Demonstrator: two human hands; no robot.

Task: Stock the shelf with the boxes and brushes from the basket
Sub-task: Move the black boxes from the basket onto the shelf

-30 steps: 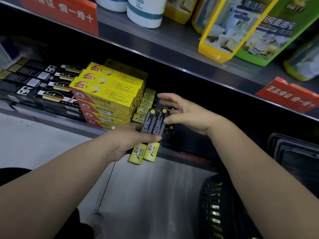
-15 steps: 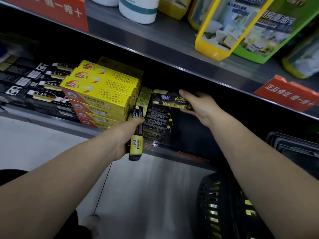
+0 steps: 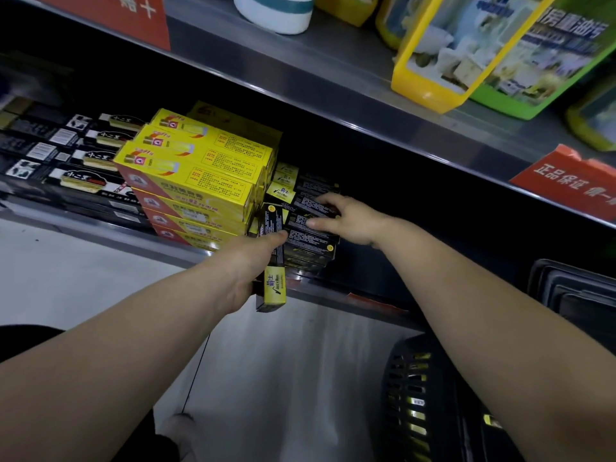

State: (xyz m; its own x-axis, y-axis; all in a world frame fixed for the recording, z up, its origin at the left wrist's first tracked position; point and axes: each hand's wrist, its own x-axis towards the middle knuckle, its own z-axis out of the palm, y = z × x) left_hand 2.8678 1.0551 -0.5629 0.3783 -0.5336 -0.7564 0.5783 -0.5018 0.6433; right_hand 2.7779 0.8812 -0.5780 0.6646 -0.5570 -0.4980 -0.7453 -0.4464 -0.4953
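Two hands (image 3: 246, 271) (image 3: 356, 221), one held box (image 3: 275, 290), one basket (image 3: 416, 395), two red signs (image 3: 133, 18) (image 3: 566, 181).
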